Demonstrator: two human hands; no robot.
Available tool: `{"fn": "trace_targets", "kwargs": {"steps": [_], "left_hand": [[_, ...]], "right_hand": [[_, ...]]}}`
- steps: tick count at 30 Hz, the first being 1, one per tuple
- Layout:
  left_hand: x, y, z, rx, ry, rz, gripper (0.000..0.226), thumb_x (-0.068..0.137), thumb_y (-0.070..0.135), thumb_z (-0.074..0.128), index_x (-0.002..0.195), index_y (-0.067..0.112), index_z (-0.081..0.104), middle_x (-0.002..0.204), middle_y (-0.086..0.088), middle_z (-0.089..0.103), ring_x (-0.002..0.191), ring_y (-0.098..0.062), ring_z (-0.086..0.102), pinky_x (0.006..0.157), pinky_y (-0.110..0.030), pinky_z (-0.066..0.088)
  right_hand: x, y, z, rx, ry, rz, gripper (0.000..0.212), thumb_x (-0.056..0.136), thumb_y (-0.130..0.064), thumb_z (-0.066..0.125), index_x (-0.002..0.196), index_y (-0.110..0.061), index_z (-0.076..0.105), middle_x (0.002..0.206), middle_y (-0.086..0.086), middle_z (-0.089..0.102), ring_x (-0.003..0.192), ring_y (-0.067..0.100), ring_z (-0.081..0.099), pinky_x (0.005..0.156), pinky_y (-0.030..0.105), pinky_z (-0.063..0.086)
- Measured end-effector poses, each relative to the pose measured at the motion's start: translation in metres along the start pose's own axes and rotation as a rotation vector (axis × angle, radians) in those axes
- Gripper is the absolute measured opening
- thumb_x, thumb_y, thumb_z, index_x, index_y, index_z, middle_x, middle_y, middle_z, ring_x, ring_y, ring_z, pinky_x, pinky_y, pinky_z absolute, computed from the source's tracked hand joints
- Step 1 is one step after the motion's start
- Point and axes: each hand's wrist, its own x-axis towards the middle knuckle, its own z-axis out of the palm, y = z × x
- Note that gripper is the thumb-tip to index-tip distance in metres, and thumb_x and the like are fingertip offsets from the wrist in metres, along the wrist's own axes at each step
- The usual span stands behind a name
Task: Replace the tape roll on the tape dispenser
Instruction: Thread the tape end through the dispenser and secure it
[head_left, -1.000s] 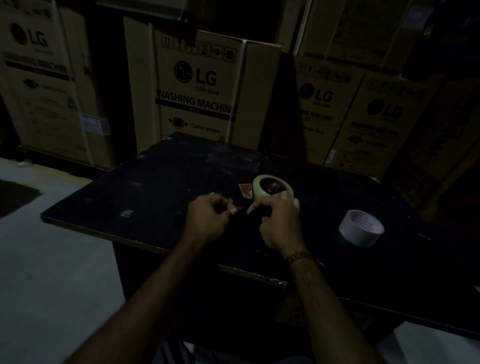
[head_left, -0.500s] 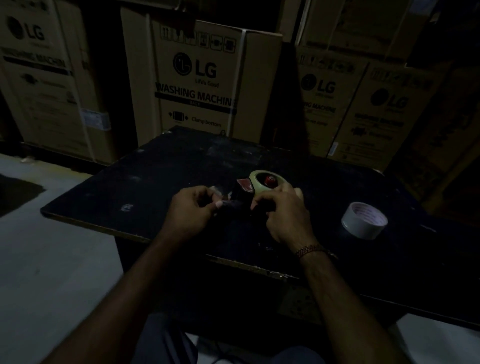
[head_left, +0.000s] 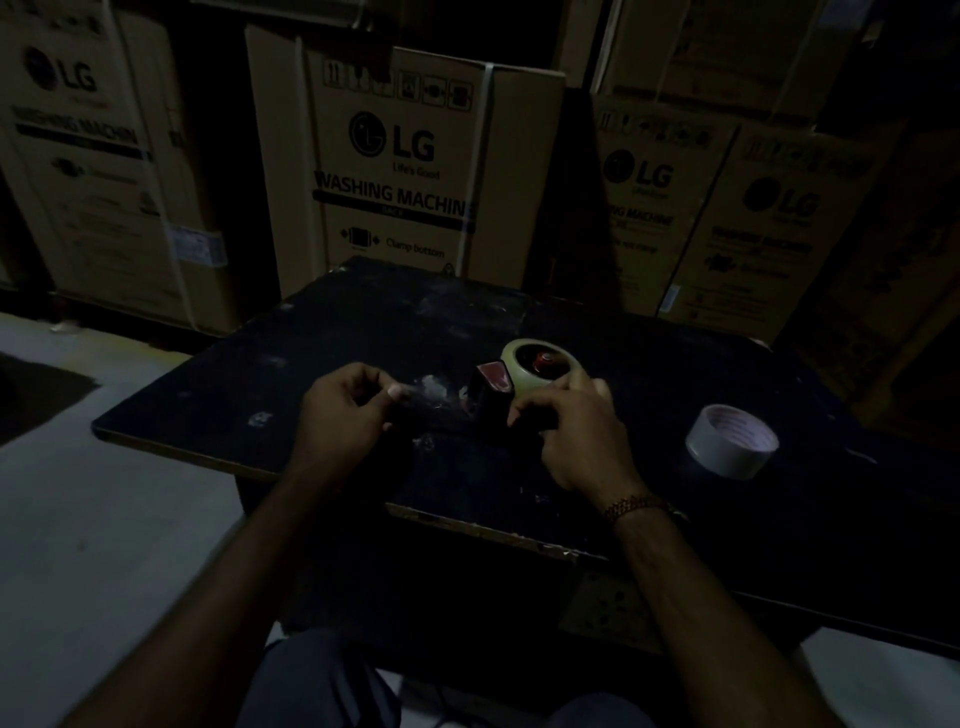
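Near the front edge of the tabletop (head_left: 218, 415) the left hand (head_left: 348, 415) curls its fingers together, perhaps pinching a tape end, too dark to tell; the right hand (head_left: 576, 436) grips the tape dispenser (head_left: 491, 387) mid-tabletop. Best to pin that body down and pull level from its tape roll (head_left: 512, 353), with the spare roll (head_left: 730, 441) waiting toward the right edge.

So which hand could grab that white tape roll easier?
Probably the right hand. The white tape roll lies on the table on that side, while the left hand is past the dispenser. The right hand grips the dispenser, though, and must let go first.
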Motion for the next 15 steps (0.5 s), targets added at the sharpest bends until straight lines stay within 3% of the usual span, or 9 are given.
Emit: {"fn": "trace_targets", "kwargs": {"steps": [4, 7, 10, 15], "left_hand": [[0.011, -0.012, -0.009, -0.116, 0.145, -0.048, 0.012, 0.103, 0.016, 0.071, 0.091, 0.017, 0.073, 0.093, -0.008, 0.081, 0.080, -0.021, 0.079, 0.073, -0.040, 0.064], [0.011, -0.016, -0.007, -0.068, 0.174, -0.028, 0.013, 0.101, 0.017, 0.074, 0.089, 0.021, 0.074, 0.092, -0.004, 0.081, 0.086, -0.020, 0.078, 0.079, -0.038, 0.061], [0.010, -0.014, -0.003, -0.022, 0.152, -0.017, 0.009, 0.098, 0.019, 0.077, 0.090, 0.021, 0.075, 0.091, -0.004, 0.081, 0.083, -0.019, 0.076, 0.078, -0.039, 0.061], [0.014, -0.005, -0.011, -0.029, 0.003, -0.112, 0.006, 0.097, 0.013, 0.078, 0.092, 0.013, 0.076, 0.079, -0.003, 0.079, 0.071, -0.017, 0.068, 0.061, -0.026, 0.056]], "right_hand": [[0.002, 0.002, -0.004, -0.022, -0.022, 0.004, 0.053, 0.086, 0.008, 0.065, 0.094, -0.044, 0.073, 0.120, -0.011, 0.049, 0.121, 0.013, 0.040, 0.087, 0.028, 0.045], [0.001, 0.009, -0.004, -0.011, -0.016, -0.017, 0.056, 0.086, 0.010, 0.066, 0.094, -0.045, 0.073, 0.119, -0.012, 0.047, 0.118, 0.010, 0.039, 0.084, 0.020, 0.042], [0.000, 0.016, -0.004, 0.026, -0.009, -0.024, 0.057, 0.089, 0.008, 0.068, 0.103, -0.047, 0.076, 0.122, -0.013, 0.047, 0.113, 0.003, 0.036, 0.077, 0.004, 0.032], [0.002, 0.020, -0.011, 0.008, -0.030, -0.052, 0.051, 0.088, 0.004, 0.072, 0.108, -0.043, 0.077, 0.120, -0.013, 0.052, 0.113, 0.005, 0.037, 0.086, 0.008, 0.034]]}}
